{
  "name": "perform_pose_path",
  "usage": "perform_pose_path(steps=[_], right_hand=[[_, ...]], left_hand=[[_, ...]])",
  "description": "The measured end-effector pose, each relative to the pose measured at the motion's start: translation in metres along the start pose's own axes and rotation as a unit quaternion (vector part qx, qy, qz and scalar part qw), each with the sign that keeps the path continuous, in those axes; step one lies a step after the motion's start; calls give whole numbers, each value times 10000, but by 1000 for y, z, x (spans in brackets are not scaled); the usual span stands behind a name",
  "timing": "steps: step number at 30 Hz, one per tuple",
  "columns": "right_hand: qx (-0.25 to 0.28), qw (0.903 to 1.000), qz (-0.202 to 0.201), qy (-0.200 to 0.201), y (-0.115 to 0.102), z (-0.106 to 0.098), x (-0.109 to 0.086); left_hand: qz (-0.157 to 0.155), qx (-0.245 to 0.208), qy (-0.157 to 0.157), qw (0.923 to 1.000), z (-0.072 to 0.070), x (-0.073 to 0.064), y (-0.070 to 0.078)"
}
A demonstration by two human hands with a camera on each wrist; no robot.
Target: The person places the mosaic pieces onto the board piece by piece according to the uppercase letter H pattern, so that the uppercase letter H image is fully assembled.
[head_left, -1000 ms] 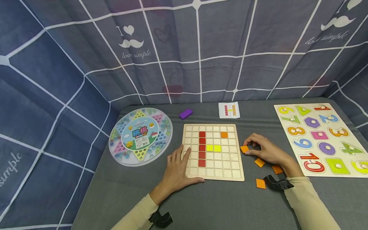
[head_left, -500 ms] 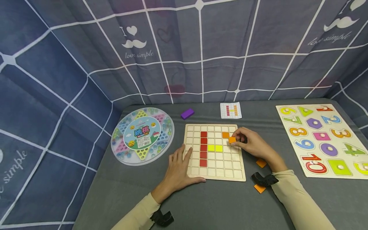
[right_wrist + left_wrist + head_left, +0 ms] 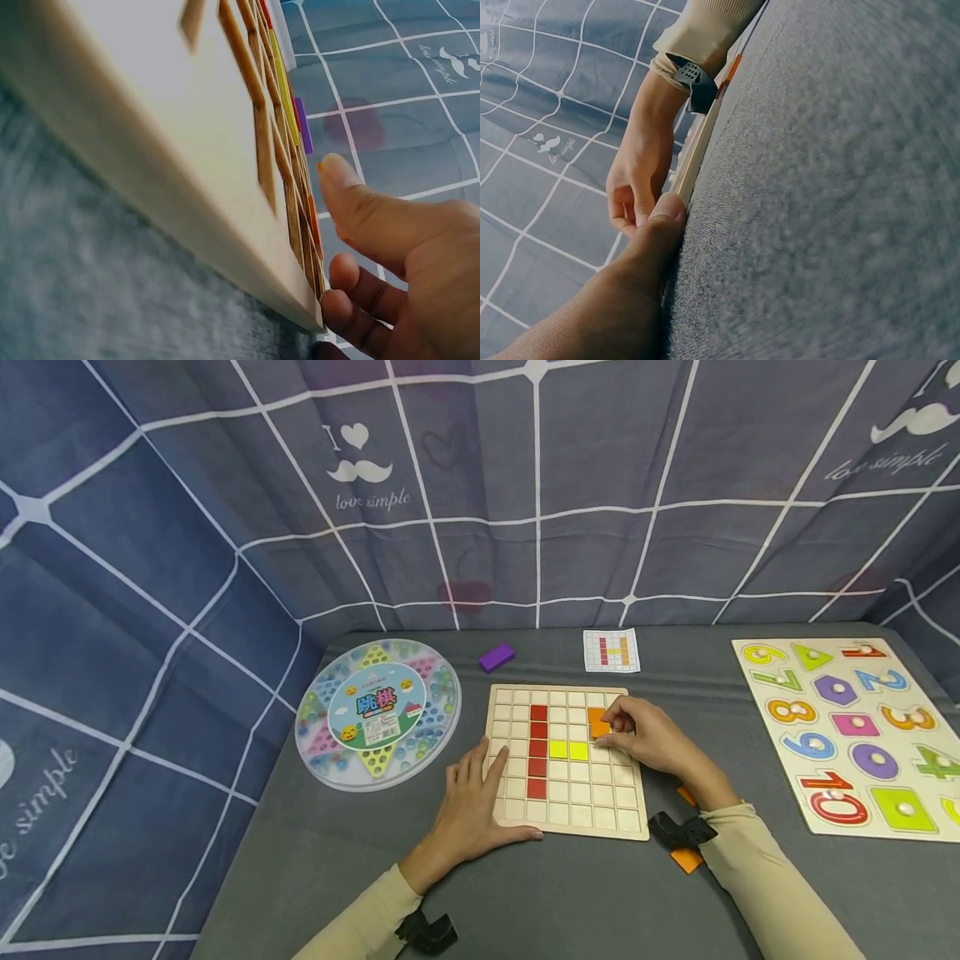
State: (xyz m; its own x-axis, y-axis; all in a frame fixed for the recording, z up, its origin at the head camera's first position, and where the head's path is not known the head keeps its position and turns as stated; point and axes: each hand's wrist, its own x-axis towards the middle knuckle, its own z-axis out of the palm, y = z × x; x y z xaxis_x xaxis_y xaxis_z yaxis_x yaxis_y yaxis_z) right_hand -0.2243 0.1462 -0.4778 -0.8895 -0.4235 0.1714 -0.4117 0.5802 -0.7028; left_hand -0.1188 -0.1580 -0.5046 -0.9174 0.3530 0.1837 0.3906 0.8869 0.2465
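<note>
A wooden grid board (image 3: 517,816) lies on the grey cloth, with a column of red square tiles (image 3: 537,749) and two yellow tiles (image 3: 568,750) set in it. My left hand (image 3: 467,806) rests at the board's left side, fingers spread over its edge and thumb along the front. Over the upper right cells, my right hand (image 3: 651,739) pinches an orange tile (image 3: 597,731) just below another orange tile (image 3: 597,714). In the right wrist view, the thumb (image 3: 367,210) is close over the board, a sliver of orange at its tip.
Loose orange tiles (image 3: 686,860) lie right of the board, partly covered by the right forearm. Behind it are a pattern card (image 3: 611,651) and a purple block (image 3: 497,657). A round Chinese checkers set (image 3: 378,714) stands left, a number puzzle board (image 3: 832,756) right.
My right hand has carried an orange tile from beside the board leftward onto it, and lowered it under the orange tile there. The left hand has stayed at the board's edge.
</note>
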Motion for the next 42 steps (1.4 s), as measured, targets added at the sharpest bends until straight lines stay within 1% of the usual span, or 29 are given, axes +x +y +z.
perform_pose_path(steps=[4, 10, 16, 22, 29, 36, 39, 42], right_hand=[[-128, 9999, 27, 11, 1, 0, 1], [-287, 9996, -82, 25, 4, 3, 2], [-423, 9990, -172, -10, 4, 5, 1], [-468, 9986, -234, 42, 4, 5, 1], [-504, 9983, -260, 153, 4, 5, 0], [-551, 9981, -246, 159, 3, 6, -1], [-547, 9980, -294, 124, 4, 6, -1], [-520, 9978, -408, 79, 4, 5, 0]], left_hand=[[56, 19, 90, 9999, -1, 1, 0], [143, 92, 244, 9996, -1, 1, 0], [149, 170, 267, 9994, -1, -1, 1], [107, 188, 240, 9995, 0, 0, 1], [-1, 175, 63, 9998, 0, 1, 1], [-29, 122, 4, 9999, 0, 0, 1], [-20, 138, 15, 9999, 1, 0, 0], [24, 122, 98, 9999, 1, 0, 0]])
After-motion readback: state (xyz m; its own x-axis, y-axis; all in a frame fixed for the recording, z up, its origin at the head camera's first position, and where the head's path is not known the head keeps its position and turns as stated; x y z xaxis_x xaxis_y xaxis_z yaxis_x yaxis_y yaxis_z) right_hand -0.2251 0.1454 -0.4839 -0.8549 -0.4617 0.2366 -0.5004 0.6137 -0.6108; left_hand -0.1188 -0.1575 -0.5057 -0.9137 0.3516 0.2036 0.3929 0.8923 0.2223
